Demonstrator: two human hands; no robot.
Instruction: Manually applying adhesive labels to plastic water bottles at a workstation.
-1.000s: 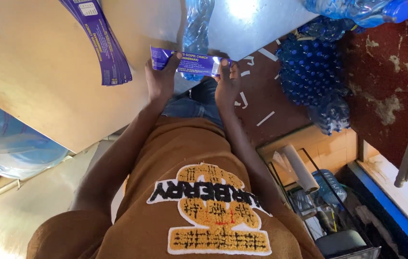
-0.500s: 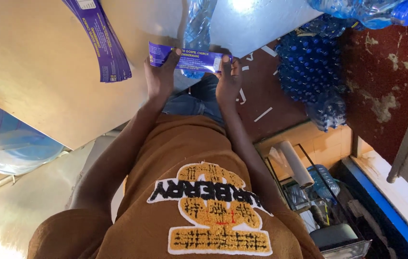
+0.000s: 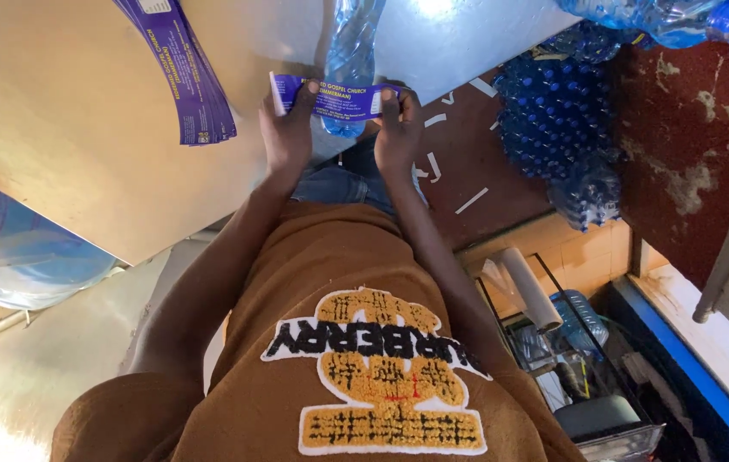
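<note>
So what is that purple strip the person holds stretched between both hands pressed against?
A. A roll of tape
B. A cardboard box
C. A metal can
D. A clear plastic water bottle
D: the purple label strip, pinched by the left hand and the right hand, lies across a clear plastic water bottle resting on the table.

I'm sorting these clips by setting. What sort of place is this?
Probably a small bottled-water labelling workspace. Both hands, left and right, stretch a purple printed label strip against a clear plastic water bottle; more purple labels lie on the tan table, beside shrink-wrapped blue-capped bottle packs.
</note>
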